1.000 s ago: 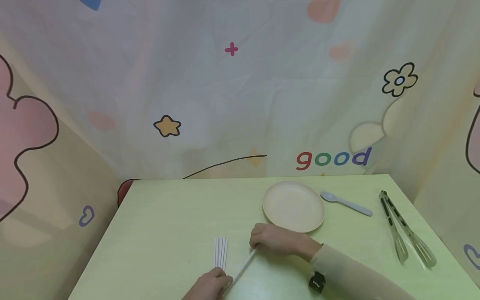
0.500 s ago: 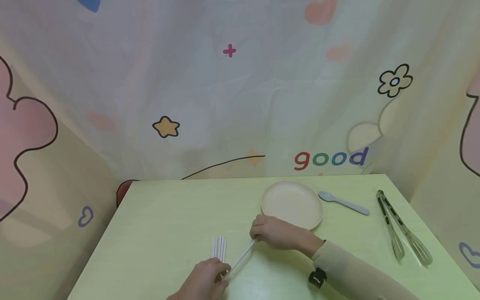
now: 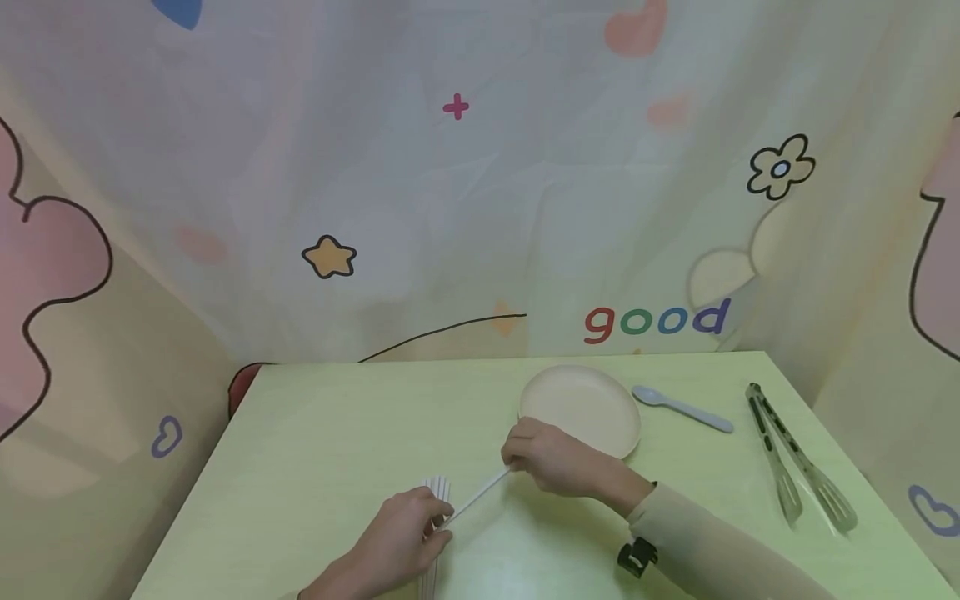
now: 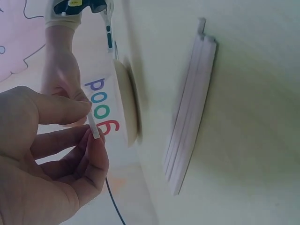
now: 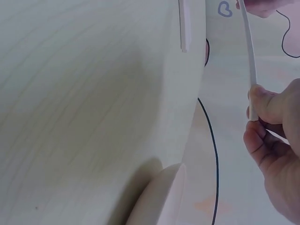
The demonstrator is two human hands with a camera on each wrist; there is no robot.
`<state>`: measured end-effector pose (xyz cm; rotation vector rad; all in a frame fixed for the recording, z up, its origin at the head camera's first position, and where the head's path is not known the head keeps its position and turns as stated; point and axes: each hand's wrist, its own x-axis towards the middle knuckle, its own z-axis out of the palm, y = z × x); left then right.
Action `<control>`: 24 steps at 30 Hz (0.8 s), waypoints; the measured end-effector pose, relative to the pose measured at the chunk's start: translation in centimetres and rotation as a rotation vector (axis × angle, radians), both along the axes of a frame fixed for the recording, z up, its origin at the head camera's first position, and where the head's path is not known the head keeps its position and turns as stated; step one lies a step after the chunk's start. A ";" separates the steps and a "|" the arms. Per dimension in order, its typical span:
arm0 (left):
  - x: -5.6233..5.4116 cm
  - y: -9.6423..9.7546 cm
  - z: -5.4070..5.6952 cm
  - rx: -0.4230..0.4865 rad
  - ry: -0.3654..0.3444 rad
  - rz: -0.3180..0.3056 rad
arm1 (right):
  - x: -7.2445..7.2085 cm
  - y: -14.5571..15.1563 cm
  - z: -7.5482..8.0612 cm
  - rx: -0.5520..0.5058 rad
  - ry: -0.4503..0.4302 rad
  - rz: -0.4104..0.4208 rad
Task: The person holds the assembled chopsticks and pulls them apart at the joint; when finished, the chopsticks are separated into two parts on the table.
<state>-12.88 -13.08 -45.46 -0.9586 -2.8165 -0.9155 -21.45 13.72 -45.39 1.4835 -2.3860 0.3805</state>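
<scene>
A thin white stick (image 3: 480,493) is held above the table, slanting up from my left hand (image 3: 401,533) to my right hand (image 3: 551,457). In the left wrist view, the thumb and fingers of the left hand pinch one end of it. The right wrist view shows the thumb and curled fingers of the right hand (image 5: 276,136) pinching the other end. Several similar white sticks (image 4: 190,108) lie side by side on the table beneath the left hand, which partly hides them in the head view.
A round cream plate (image 3: 588,400) sits just behind the right hand. Right of it lies a pale blue spoon (image 3: 682,408), then metal tongs (image 3: 798,458) near the table's right edge. A printed curtain (image 3: 420,183) hangs behind the table (image 3: 322,442).
Both hands have moved away from the table's front edge, the left further than the right. The stick between them has swung to a flatter slant, and the left hand now covers more of the other sticks.
</scene>
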 end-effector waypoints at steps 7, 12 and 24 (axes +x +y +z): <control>-1.0 -0.1 0.7 0.009 0.013 -0.014 | 0.4 0.2 0.7 -0.030 -0.069 -0.062; -1.9 0.1 1.3 -0.002 0.049 -0.036 | 0.5 0.7 1.1 -0.074 -0.093 -0.095; -4.4 1.0 2.9 -0.002 0.135 -0.075 | 0.9 2.3 2.0 -0.173 -0.080 -0.185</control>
